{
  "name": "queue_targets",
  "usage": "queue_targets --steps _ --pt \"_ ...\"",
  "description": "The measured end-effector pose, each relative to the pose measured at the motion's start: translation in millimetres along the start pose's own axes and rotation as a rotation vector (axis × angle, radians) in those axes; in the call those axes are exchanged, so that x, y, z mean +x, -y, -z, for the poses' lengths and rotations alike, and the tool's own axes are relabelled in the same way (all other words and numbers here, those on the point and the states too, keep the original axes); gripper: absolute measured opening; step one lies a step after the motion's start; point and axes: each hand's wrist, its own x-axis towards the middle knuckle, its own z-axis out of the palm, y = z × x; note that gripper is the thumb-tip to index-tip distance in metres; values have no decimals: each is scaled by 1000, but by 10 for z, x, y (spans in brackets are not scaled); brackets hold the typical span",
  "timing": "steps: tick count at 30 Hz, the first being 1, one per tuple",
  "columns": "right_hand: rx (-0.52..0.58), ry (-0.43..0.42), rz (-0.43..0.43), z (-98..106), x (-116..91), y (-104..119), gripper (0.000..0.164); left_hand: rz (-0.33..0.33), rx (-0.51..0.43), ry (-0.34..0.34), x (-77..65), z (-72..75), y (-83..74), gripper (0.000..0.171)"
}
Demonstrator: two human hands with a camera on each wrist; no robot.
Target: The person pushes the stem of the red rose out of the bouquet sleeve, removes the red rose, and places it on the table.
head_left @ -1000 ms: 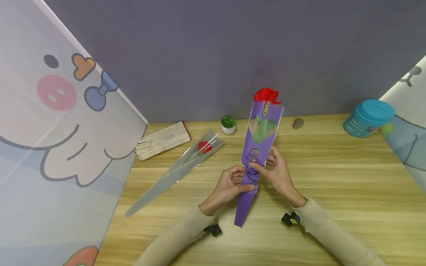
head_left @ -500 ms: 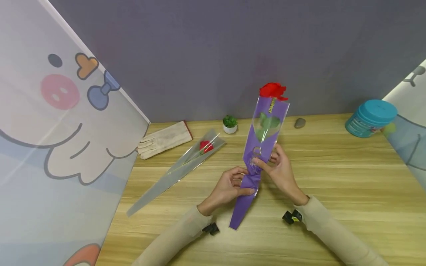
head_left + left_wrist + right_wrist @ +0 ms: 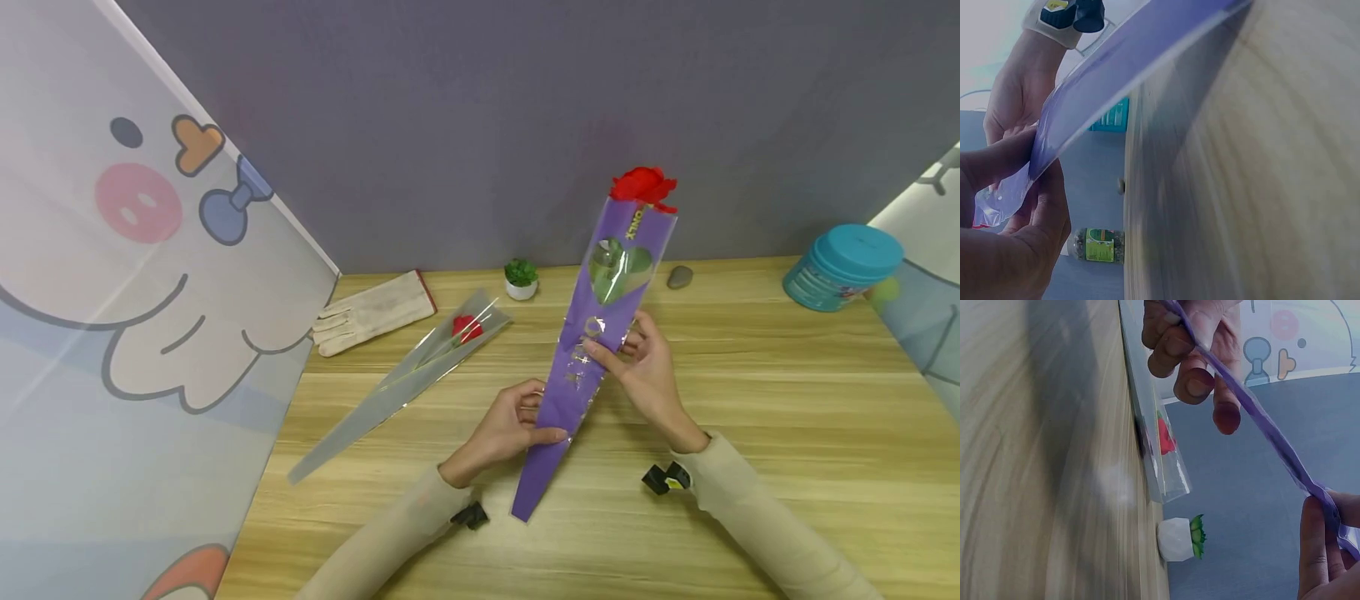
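A red artificial rose (image 3: 643, 185) stands in a long purple flower sleeve (image 3: 564, 392) with a clear heart-shaped window, held tilted above the table. My left hand (image 3: 504, 429) pinches the lower part between thumb and fingers. Farther up, my right hand (image 3: 651, 375) grips the right edge, thumb on the printed front. Seen edge-on in the right wrist view, the purple sleeve (image 3: 1272, 434) runs between both hands. A second red rose (image 3: 467, 329) lies in a clear grey sleeve (image 3: 375, 417) on the table, left of my left hand.
Along the back stand a small potted plant (image 3: 521, 279), a grey stone (image 3: 679, 277) and a turquoise tub (image 3: 843, 267). A white glove (image 3: 375, 312) lies at the back left. The left wrist view shows a green-labelled jar (image 3: 1099, 245). A grey wall bounds the table (image 3: 787, 417).
The twisted, bunched lower part of the purple sleeve has straightened and flattened. The rose head has moved up and right, the sleeve tilting further right, while both hands still hold it.
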Motion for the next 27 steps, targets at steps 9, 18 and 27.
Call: queue_targets --steps 9,18,27 --pt "9 -8 -5 2 6 16 58 -44 2 -14 73 11 -69 46" --pt "27 14 -2 -40 -18 18 57 -93 -13 -89 205 -27 -171 44" --pt "-11 22 0 -55 -46 4 61 -99 -30 -109 237 -61 -168 46"
